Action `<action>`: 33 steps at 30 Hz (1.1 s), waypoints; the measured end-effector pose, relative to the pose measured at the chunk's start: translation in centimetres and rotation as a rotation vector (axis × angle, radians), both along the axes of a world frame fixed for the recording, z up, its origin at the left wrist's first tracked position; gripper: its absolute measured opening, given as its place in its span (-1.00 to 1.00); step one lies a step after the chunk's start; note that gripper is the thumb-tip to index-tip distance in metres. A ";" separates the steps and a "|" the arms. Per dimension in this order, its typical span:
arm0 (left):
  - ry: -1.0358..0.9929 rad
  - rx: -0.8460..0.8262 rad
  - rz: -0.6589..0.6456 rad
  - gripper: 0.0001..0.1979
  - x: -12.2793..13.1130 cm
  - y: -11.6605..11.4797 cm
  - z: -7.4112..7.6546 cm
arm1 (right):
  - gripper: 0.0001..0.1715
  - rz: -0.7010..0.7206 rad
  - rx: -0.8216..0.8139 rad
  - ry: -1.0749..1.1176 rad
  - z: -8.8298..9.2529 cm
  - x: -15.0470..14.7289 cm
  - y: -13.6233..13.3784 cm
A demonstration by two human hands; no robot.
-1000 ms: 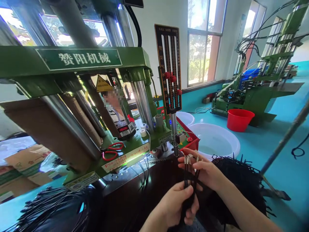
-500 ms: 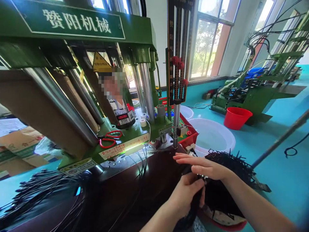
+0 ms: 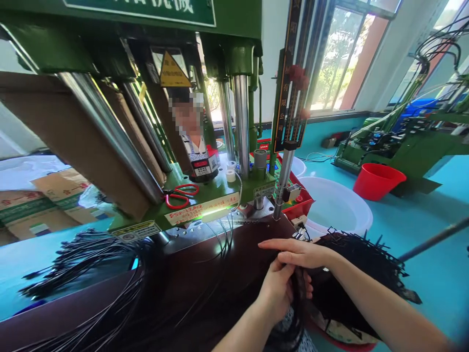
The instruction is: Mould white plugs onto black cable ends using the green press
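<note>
My left hand (image 3: 280,291) is closed around a bundle of black cables (image 3: 299,305) at the table's near right edge. The cables hang down from it toward my lap. My right hand (image 3: 302,253) lies flat across the top of the bundle, its fingers stretched out to the left and its palm facing down. The cable ends under that palm are hidden. On the dark brown tabletop (image 3: 249,254), several thin cables (image 3: 223,244) run out from the green press (image 3: 205,195).
More black cables (image 3: 91,259) lie heaped at left. Red-handled scissors (image 3: 181,195) rest on the press. At right are a dark heap of parts (image 3: 361,256), a white tub (image 3: 337,205), a red bucket (image 3: 379,181) and a slanting pole (image 3: 436,239). A person (image 3: 194,137) is behind the press.
The camera view has shifted, so the press appears further right and higher. My right hand has lowered onto the bundle, and the shiny metal ends seen between my hands are now covered.
</note>
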State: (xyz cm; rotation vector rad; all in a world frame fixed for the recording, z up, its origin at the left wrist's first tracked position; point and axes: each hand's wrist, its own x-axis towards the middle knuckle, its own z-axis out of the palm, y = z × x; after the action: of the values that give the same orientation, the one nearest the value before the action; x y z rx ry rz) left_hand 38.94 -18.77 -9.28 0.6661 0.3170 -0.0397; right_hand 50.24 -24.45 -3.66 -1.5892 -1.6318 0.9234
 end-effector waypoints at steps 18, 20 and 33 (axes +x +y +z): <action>0.027 -0.287 0.060 -0.77 -2.2 3.6 -0.6 | -0.59 -0.458 -0.134 -0.845 -5.6 2.9 10.7; -0.029 -0.306 0.030 -0.73 -2.6 3.6 -0.5 | -0.63 -0.397 -0.165 -0.827 -5.1 2.7 10.6; -0.024 0.049 0.094 -0.68 -2.5 2.1 -0.9 | -0.41 -0.737 -0.169 0.290 -4.2 -2.4 -2.5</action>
State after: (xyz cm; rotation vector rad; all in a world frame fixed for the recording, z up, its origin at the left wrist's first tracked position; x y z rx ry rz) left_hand 36.46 -16.64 -10.21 0.6991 0.3266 0.0658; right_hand 47.88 -26.94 -7.88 -1.8645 -0.6857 0.8379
